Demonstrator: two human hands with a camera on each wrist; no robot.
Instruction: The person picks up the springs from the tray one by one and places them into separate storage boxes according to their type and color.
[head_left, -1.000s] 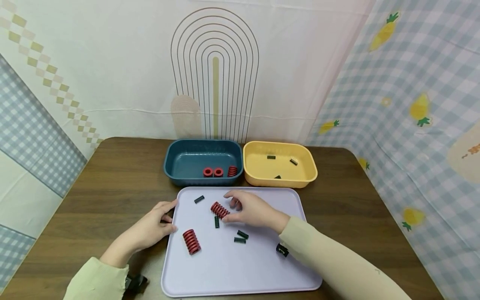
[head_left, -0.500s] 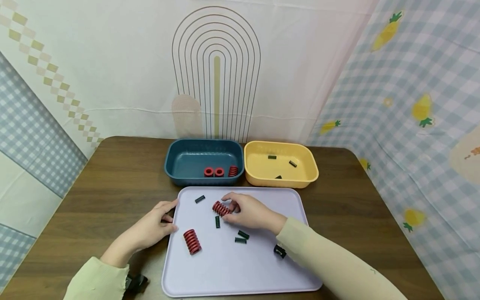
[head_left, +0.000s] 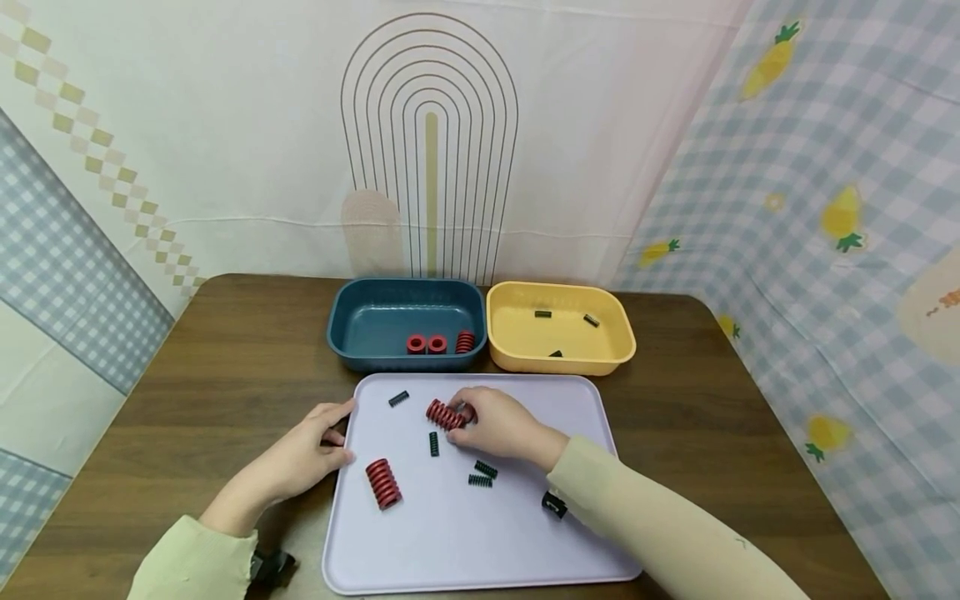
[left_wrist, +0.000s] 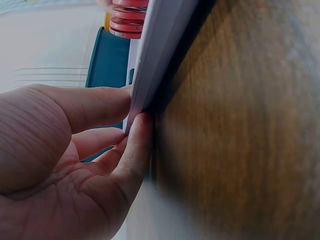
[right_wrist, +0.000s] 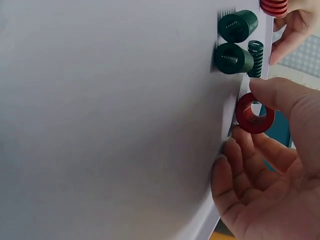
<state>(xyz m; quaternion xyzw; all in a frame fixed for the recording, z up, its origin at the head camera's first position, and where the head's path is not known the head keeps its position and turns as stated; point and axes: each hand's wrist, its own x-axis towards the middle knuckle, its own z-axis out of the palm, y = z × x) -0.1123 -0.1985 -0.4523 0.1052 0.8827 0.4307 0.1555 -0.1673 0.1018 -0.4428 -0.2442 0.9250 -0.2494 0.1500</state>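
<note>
My right hand (head_left: 504,423) pinches a red coil spring (head_left: 444,414) between thumb and fingers, over the upper middle of a pale lilac tray (head_left: 480,542). In the right wrist view, the round end of this red spring (right_wrist: 244,116) faces the camera, thumb on one side and fingers on the other. My left hand (head_left: 303,450) touches the tray's left rim with fairly straight fingers. A second red spring (head_left: 384,483) lies near that side. Small dark green springs lie about: one (head_left: 433,444) below the held spring, a pair (head_left: 481,481) lower right, another (head_left: 399,398) upper left.
Behind the tray stand a dark blue bin (head_left: 375,364) with several red springs (head_left: 437,343) in it and a yellow bin (head_left: 562,367) holding small green springs (head_left: 543,314). All rest on a brown wooden table (head_left: 247,358), with a cloth backdrop behind.
The right hand's thumb and fingers have closed in on the red spring, which has shifted slightly right and turned a little flatter. The left hand stays at the tray's rim.
</note>
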